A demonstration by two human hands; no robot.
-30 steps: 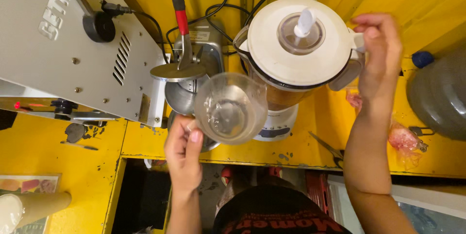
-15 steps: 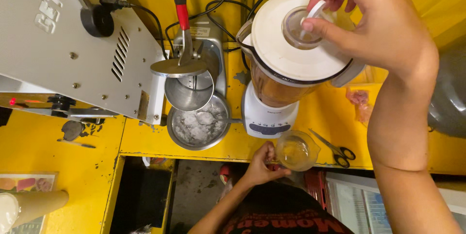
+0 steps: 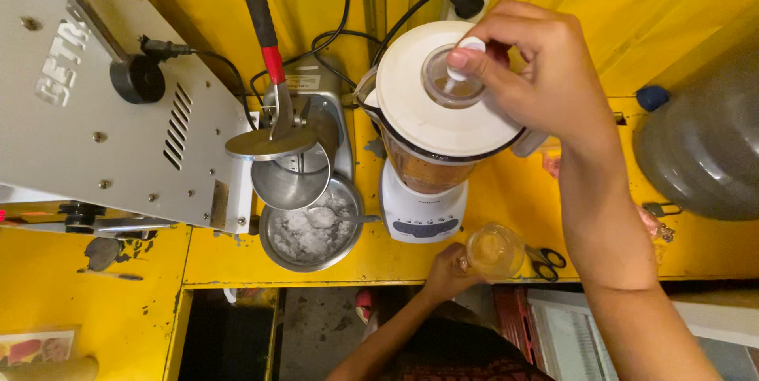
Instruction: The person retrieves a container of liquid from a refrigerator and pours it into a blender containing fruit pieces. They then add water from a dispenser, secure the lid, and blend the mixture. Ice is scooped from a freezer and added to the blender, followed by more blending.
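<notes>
A white blender point(image 3: 424, 215) with a white lid point(image 3: 419, 112) stands on the yellow counter point(image 3: 237, 250). My right hand point(image 3: 538, 73) is over the lid, thumb and fingers pinching the small white knob of its clear centre cap point(image 3: 451, 81). My left hand point(image 3: 444, 272) is low at the counter's front edge, gripping a clear plastic cup point(image 3: 494, 250) that rests just right of the blender base.
A metal ice shaver with a red-and-black lever point(image 3: 265, 29) stands left of the blender, above a metal bowl of crushed ice point(image 3: 308, 231). Scissors point(image 3: 547, 258) lie beside the cup. A grey machine point(image 3: 103, 112) fills the left; a large water jug point(image 3: 704, 152) sits right.
My left hand lowered the cup from in front of the camera down to the counter edge. My right hand moved from the blender's side onto the lid cap.
</notes>
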